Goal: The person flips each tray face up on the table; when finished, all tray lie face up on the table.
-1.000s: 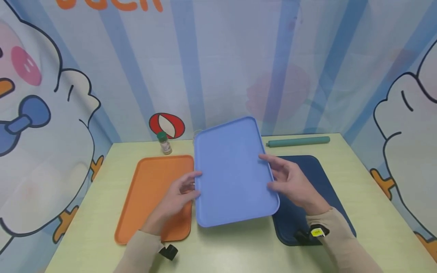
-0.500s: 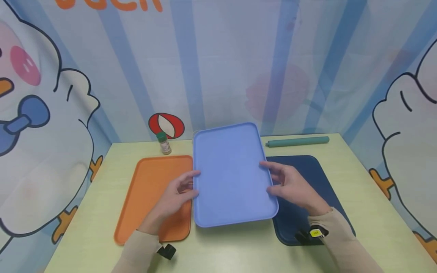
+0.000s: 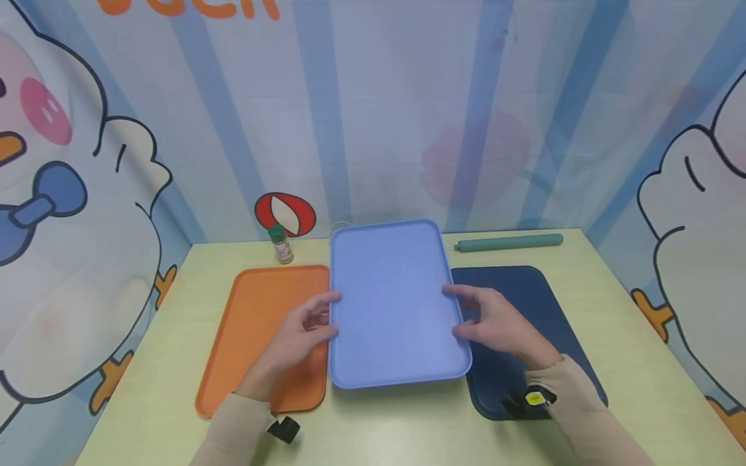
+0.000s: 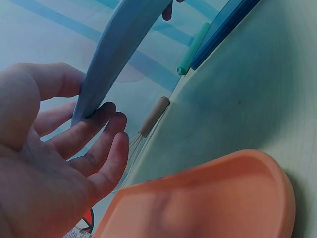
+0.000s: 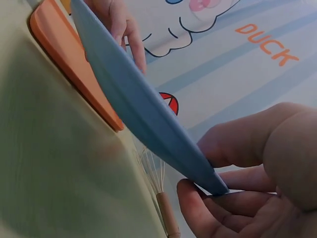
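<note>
A light blue tray (image 3: 396, 304) is held off the table between both hands, its long sides pointing away from me. At its left rim, my left hand (image 3: 300, 330) pinches the edge, thumb above and fingers below, as the left wrist view shows. My right hand (image 3: 495, 320) grips the opposite rim the same way. Under and beside the left hand lies an orange tray (image 3: 250, 336). A dark blue tray (image 3: 519, 304) lies on the right, partly covered by the right hand and arm. Behind the held tray is a whisk (image 5: 168, 213) with a wooden handle, mostly hidden in the head view.
A small jar (image 3: 282, 249) with a green cap stands behind the orange tray. Along the table's back edge on the right lies a teal rod (image 3: 509, 243). A printed cloth (image 3: 396, 116) hangs behind the pale table (image 3: 396, 427).
The light blue tray has turned straighter, its far edge coming down and its right side moving slightly toward me. My right hand has shifted with it; the left hand has barely moved.
</note>
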The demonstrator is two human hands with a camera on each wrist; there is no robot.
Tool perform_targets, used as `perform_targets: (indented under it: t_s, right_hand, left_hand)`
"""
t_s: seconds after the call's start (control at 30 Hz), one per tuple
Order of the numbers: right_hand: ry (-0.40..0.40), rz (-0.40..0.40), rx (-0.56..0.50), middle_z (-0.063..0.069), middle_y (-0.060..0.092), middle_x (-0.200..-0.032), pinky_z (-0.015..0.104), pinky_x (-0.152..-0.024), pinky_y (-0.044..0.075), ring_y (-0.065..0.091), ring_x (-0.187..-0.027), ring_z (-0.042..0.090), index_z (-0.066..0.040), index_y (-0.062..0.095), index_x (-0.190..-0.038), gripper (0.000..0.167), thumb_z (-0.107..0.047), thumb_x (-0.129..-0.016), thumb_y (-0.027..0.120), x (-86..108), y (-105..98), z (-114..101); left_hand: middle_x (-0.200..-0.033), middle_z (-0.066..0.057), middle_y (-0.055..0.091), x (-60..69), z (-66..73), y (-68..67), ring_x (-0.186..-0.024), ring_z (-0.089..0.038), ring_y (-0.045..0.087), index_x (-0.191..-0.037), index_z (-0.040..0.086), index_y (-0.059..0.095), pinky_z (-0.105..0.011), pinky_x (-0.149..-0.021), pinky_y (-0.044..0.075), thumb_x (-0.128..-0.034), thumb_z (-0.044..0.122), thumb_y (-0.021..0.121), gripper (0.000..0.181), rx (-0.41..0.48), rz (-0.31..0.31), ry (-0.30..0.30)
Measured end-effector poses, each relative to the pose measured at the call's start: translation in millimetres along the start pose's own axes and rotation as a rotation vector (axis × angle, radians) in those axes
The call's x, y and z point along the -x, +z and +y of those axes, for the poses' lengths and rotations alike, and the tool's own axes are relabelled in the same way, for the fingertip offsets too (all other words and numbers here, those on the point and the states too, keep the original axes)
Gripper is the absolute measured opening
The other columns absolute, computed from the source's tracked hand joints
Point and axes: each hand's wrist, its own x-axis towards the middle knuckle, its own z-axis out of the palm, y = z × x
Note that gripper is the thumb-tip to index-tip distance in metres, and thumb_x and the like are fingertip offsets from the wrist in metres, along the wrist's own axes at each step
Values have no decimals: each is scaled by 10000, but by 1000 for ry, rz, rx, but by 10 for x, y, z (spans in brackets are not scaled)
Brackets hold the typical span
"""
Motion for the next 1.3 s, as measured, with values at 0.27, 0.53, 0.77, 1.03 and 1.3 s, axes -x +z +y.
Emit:
perform_targets:
  t_s: [0.27, 0.53, 0.77, 1.03, 1.3]
  right_hand:
    - [-14, -3, 139, 250, 631, -1381, 332, -755, 612, 694, -1068, 299, 26, 541, -1497, 684, -26, -864, 797, -31, 46, 68]
    - [-3, -11, 266, 181, 686, -1241, 307, -650, 517, 638, -957, 234, 16, 587, -1463, 673, -63, -845, 842, -77, 107, 110]
    - [31, -39, 298, 138, 703, -1146, 310, -645, 506, 620, -899, 209, 18, 611, -1441, 657, -64, -837, 856, -102, 166, 147]
    - [67, -61, 315, 107, 720, -1034, 330, -688, 550, 637, -863, 188, 35, 634, -1405, 620, -54, -833, 855, -134, 219, 168]
    - [82, -74, 314, 104, 734, -1030, 332, -708, 572, 661, -875, 188, 49, 634, -1395, 608, -42, -833, 848, -158, 250, 161]
  left_hand:
    - [-1421, -155, 621, 7, 2, -2, -1176, -302, 628, -1517, 174, 559, -395, -977, 581, -1003, 72, 682, 538, -23, 8, -17]
    - [-1373, -140, 642, 2, -2, 0, -1129, -288, 619, -1491, 158, 592, -390, -973, 561, -981, 73, 710, 530, -62, 12, -40]
    - [-1373, -133, 642, -4, -17, 21, -1117, -268, 621, -1488, 120, 593, -399, -980, 570, -972, 56, 718, 535, -100, 1, -61]
    - [-1366, -120, 625, -10, -65, 40, -1006, -232, 639, -1476, 137, 605, -303, -781, 571, -946, 34, 735, 556, -147, 18, -69]
    - [-1288, -113, 610, 1, -88, 60, -965, -230, 622, -1480, 177, 606, -300, -670, 554, -926, 9, 746, 596, -182, 31, -77]
